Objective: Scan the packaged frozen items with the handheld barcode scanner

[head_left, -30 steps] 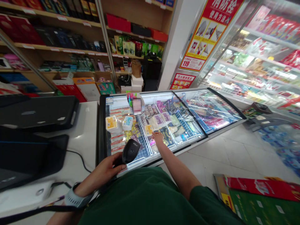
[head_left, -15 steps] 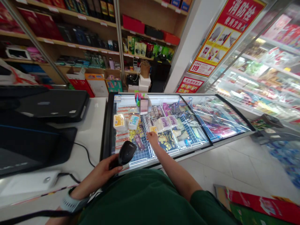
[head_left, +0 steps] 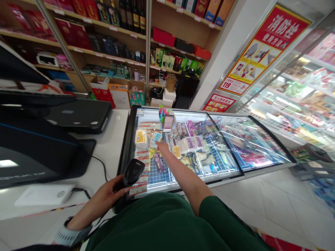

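Over the glass-topped freezer [head_left: 227, 180], at its end nearest the counter [head_left: 117, 134], the right hand [head_left: 161, 147] reaches forward to the blue-labelled pack [head_left: 155, 136]. Its fingertips meet the near edge of the pack; whether they grip it or merely touch it cannot be told. The pack lies on the glass, between the yellow-labelled pack [head_left: 141, 137] to the left and the small orange pack [head_left: 176, 151] to the right. The purple-labelled packs [head_left: 190, 143] occupy a position farther right.

The left hand [head_left: 114, 191], at the near corner of the freezer, grasps the black scanner [head_left: 134, 170], fingers wrapped about the handle and the rounded head tilted up. A pale-banded watch [head_left: 70, 235] encircles the left wrist.

Behind the blue-labelled pack, near the far edge of the freezer, the blurred card [head_left: 168, 123] stands before a brightly coloured ornament [head_left: 161, 112]. Wire baskets holding packaged goods show through the glass. On the counter, at left, rests the white device [head_left: 47, 195], a dark cable running from its right end. Stocked shelves [head_left: 91, 23] line the background; a red and yellow poster [head_left: 264, 50] hangs at upper right.
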### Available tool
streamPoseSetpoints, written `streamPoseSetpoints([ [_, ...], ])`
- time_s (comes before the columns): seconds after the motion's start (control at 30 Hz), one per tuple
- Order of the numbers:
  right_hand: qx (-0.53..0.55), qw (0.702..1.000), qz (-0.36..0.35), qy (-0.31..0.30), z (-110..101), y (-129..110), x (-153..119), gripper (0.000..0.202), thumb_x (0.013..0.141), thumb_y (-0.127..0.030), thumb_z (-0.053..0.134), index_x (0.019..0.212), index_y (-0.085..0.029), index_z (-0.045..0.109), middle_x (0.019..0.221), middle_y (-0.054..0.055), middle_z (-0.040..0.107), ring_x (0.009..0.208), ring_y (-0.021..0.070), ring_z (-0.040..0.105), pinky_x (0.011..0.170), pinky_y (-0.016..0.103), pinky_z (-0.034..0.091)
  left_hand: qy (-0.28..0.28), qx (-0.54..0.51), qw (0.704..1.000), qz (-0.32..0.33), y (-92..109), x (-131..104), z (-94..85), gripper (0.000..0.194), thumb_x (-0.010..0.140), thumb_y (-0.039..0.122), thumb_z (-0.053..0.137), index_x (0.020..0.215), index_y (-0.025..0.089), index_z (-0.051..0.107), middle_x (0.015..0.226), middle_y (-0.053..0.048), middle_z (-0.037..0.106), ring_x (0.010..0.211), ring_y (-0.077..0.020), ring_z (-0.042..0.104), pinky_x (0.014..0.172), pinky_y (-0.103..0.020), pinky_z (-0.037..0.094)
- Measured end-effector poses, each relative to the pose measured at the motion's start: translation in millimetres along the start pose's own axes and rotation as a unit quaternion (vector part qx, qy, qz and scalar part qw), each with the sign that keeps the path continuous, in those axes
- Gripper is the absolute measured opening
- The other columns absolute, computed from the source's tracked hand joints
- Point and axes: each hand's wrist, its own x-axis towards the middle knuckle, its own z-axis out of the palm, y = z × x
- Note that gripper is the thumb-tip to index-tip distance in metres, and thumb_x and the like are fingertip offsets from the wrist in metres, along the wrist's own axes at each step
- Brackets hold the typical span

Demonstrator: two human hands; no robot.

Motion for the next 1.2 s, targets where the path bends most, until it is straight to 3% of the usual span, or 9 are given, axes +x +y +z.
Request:
streamPoseSetpoints([
  [0.07,-0.003,0.999,0.052,-0.005,3,0,5,0.029,0.085,-0.04,0.068,0.083,-0.011,0.066,0.067,0.003,0.066,0.058,0.014,0.063,0.056,0.025,0.05,0.003,0.001,1.0,0.0,2,0,-2.5,0.057,0.073,0.058,0.069,0.116,0.021,0.066,0.119,-0.008,0.072,0.113,-0.0303,0.064,0.101,-0.04,0.049],
  [0.17,0.003,0.993,0.119,-0.012,6,3,10,0.027,0.093,-0.036,0.061,0.106,-0.013,0.062,0.097,0.005,0.067,0.08,0.0148,0.065,0.071,0.031,0.056,-0.005,0.009,1.0,0.003,6,3,-4.0,0.055,0.072,0.059,0.069,0.113,0.023,0.068,0.117,-0.007,0.073,0.111,-0.0307,0.065,0.098,-0.039,0.051],
  [0.3,0.03,0.99,0.141,-0.007,-1,10,5,0.033,0.094,-0.035,0.059,0.121,-0.016,0.057,0.119,0.008,0.06,0.1,0.0203,0.063,0.084,0.04,0.055,-0.022,0.011,1.0,0.013,8,9,-2.1,0.054,0.073,0.056,0.07,0.116,0.023,0.067,0.118,-0.007,0.072,0.111,-0.031,0.065,0.099,-0.04,0.05],
  [0.4,0.047,0.991,0.124,0.011,-14,18,-6,0.031,0.094,-0.035,0.059,0.118,-0.015,0.058,0.115,0.008,0.062,0.096,0.0188,0.064,0.081,0.038,0.056,-0.029,0.006,0.999,0.016,8,13,1.0,0.054,0.073,0.053,0.07,0.118,0.022,0.066,0.118,-0.007,0.072,0.111,-0.0305,0.065,0.1,-0.04,0.05],
  [0.53,0.058,0.994,0.075,0.054,-39,32,-22,0.023,0.088,-0.034,0.063,0.095,-0.012,0.066,0.085,0.004,0.068,0.069,0.0134,0.064,0.063,0.026,0.054,-0.051,-0.006,0.999,0.016,15,20,6.2,0.053,0.073,0.05,0.072,0.118,0.022,0.066,0.117,-0.005,0.072,0.112,-0.0312,0.064,0.099,-0.042,0.051],
  [0.63,0.06,0.995,0.031,0.08,-60,40,-36,0.018,0.08,-0.032,0.064,0.084,-0.014,0.068,0.069,0.001,0.066,0.059,0.0138,0.063,0.057,0.024,0.052,-0.076,-0.004,0.997,0.021,24,28,11.9,0.052,0.076,0.047,0.07,0.121,0.021,0.064,0.119,-0.006,0.071,0.114,-0.0312,0.063,0.099,-0.041,0.051],
  [0.87,0.04,0.991,-0.064,0.114,-103,42,-71,0.019,0.077,-0.032,0.063,0.089,-0.018,0.067,0.079,0.001,0.069,0.072,0.0176,0.066,0.067,0.029,0.054,-0.134,0.044,0.986,0.088,54,55,34.5,0.056,0.079,0.044,0.068,0.13,0.021,0.058,0.13,-0.007,0.065,0.122,-0.0291,0.058,0.106,-0.04,0.045],
  [1.03,0.016,0.984,-0.105,0.141,-122,39,-90,0.02,0.08,-0.034,0.061,0.091,-0.019,0.067,0.082,0.002,0.071,0.075,0.0184,0.066,0.073,0.03,0.053,-0.167,0.074,0.975,0.124,74,68,51.9,0.047,0.081,0.043,0.066,0.121,0.019,0.064,0.117,-0.007,0.07,0.111,-0.0286,0.063,0.1,-0.039,0.048],
  [1.2,0.002,0.978,-0.133,0.16,-134,32,-94,0.021,0.081,-0.036,0.061,0.092,-0.019,0.068,0.084,0.003,0.07,0.077,0.0189,0.066,0.076,0.03,0.051,-0.176,0.102,0.969,0.142,80,76,62.1,0.045,0.081,0.043,0.065,0.119,0.019,0.064,0.111,-0.007,0.072,0.101,-0.0247,0.065,0.096,-0.035,0.048],
])
